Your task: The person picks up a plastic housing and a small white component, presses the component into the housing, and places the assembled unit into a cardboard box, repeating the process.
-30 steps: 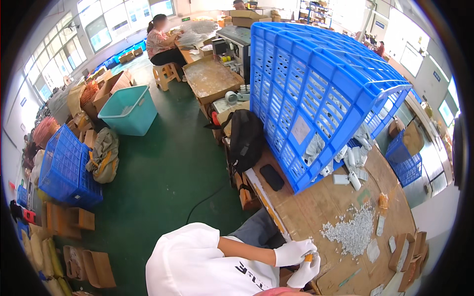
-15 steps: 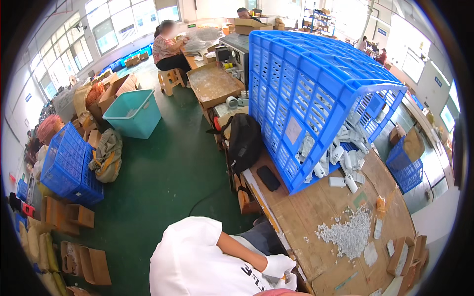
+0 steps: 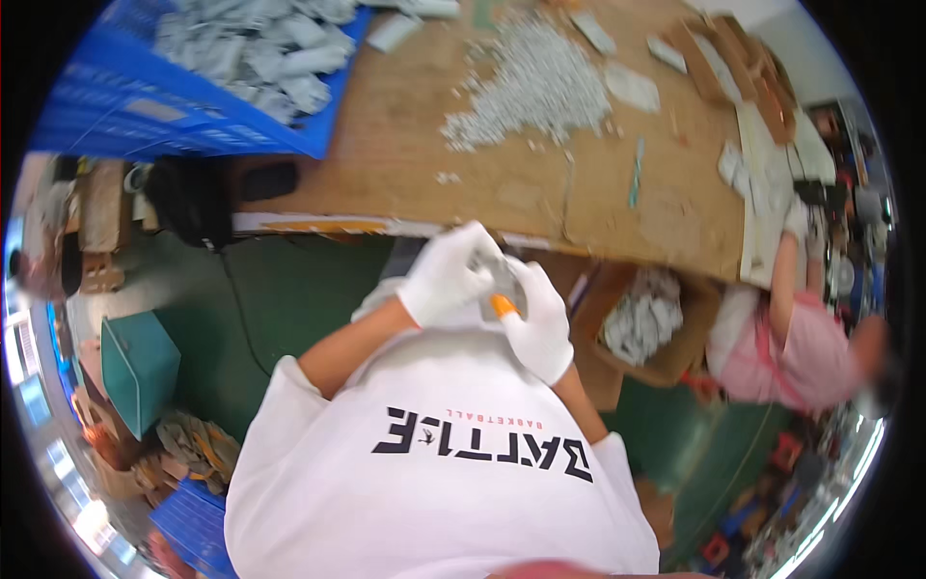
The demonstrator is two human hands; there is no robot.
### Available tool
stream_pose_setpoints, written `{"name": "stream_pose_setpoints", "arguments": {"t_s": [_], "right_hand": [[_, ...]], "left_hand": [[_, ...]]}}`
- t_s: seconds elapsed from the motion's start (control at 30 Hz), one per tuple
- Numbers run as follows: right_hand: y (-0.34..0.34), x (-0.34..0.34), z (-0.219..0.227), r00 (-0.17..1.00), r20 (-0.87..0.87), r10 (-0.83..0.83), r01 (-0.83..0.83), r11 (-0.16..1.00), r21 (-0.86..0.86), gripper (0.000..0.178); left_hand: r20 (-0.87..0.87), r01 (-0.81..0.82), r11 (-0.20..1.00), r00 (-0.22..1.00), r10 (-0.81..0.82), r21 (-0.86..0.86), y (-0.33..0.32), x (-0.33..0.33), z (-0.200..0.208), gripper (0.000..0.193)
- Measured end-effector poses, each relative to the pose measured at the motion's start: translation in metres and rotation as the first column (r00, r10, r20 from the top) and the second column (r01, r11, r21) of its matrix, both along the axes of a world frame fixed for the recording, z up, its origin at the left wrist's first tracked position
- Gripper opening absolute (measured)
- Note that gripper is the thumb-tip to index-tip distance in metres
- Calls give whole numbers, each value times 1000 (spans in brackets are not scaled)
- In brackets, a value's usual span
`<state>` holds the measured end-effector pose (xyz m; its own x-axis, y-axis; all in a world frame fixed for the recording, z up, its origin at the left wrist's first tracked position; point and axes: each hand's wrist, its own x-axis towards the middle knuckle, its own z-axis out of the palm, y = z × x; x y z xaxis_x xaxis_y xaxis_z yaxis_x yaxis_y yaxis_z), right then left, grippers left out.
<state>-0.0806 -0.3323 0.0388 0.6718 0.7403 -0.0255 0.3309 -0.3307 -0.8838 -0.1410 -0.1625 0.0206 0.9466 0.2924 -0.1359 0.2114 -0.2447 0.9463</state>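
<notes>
1. Clock directions run from the hands, with 12 toward the table (image 3: 386, 183).
2. The person's white-gloved right hand (image 3: 540, 323) has a narrow grip, fingers closed around a grey piece (image 3: 503, 280); an orange cover (image 3: 503, 306) shows at its thumb.
3. The white-gloved left hand (image 3: 449, 277) is curled against that piece from 9 o'clock; whether it pinches it, one cannot tell.
4. The grey piece sits between both hands, before the chest, near the table's edge.
5. At 12 o'clock a heap of small pale bits (image 3: 540, 87) lies on the table.
6. At 10 o'clock a blue slatted crate (image 3: 222, 111) holds grey plastic housings (image 3: 260, 53).
7. At 3 o'clock stands a cardboard box (image 3: 696, 340) of whitish items (image 3: 644, 320).
</notes>
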Motion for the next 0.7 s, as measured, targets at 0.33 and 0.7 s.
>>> {"name": "stream_pose_setpoints", "arguments": {"t_s": [0.33, 0.7], "right_hand": [[-4, -24, 2, 974, -46, -223, 225, 973, 59, 50], [27, -20, 4, 960, -242, -140, 182, 971, 158, 42]], "left_hand": [[29, 29, 1000, 999, -29, -2, -2, -9, 12, 23], [227, -97, 976, 973, 51, 196, 4, -28, 18, 46]]}}
